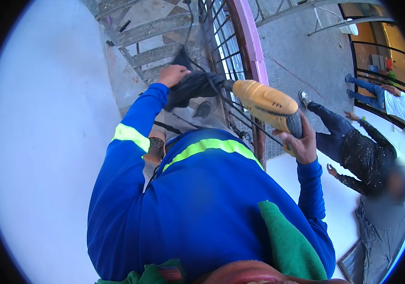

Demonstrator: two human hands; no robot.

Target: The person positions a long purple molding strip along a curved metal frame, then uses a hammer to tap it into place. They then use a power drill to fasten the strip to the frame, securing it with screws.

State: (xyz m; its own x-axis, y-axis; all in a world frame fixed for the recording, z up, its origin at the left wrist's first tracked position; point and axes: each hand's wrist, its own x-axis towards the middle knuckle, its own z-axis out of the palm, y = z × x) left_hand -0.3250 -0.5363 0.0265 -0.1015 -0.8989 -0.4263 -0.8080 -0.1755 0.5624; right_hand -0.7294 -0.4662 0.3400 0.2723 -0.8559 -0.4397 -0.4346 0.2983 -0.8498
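Observation:
A yellow power tool [265, 102] with a dark rear end lies across the front of me, its narrow metal front end pointing left. My right hand [303, 139] is closed around its dark rear end. Over at the left, my left hand [173, 75] has its fingers closed on a crumpled black cloth-like piece [190, 91], blurred in part. This piece reaches to the tool's front end; whether it is joined to the tool I cannot tell. A black cable [254, 122] passes beneath the tool.
A pale wall [46, 142] rises on the left. Ahead are worn planks or rungs [157, 54], and a dark metal grille [228, 42] beside a pink-edged post [251, 42]. Two people, one in dark clothes [365, 151], are at the right near a grey sheet [382, 232].

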